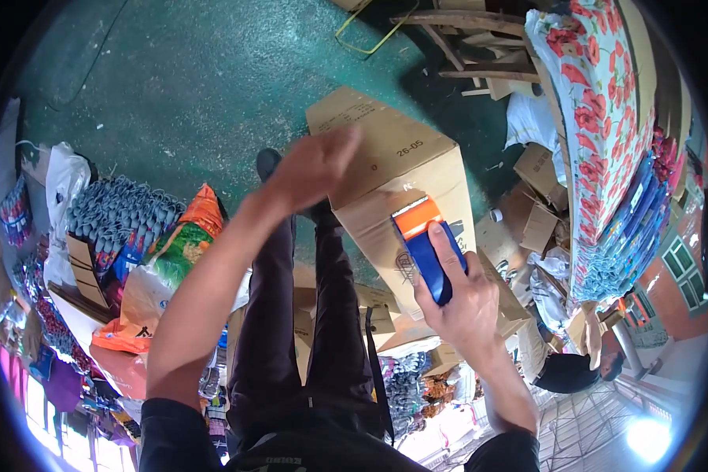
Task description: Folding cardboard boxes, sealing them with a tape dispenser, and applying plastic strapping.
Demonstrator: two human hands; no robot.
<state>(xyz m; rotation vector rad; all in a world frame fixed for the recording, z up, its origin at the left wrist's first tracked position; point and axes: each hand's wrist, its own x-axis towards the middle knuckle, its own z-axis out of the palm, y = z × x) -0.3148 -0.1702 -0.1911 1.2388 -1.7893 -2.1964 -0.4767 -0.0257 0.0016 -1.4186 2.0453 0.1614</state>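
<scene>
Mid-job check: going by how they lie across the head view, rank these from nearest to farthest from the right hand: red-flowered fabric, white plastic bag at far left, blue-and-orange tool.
From the right hand:
1. Blue-and-orange tool: in its grip.
2. Red-flowered fabric: upper right.
3. White plastic bag: far left, beyond the left forearm.

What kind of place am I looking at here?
Probably a warehouse or workshop packing area: a large cardboard box stands in front of the person, a dense pile of grey looped goods sits at left, and bare roof trusses show at lower right.
</scene>
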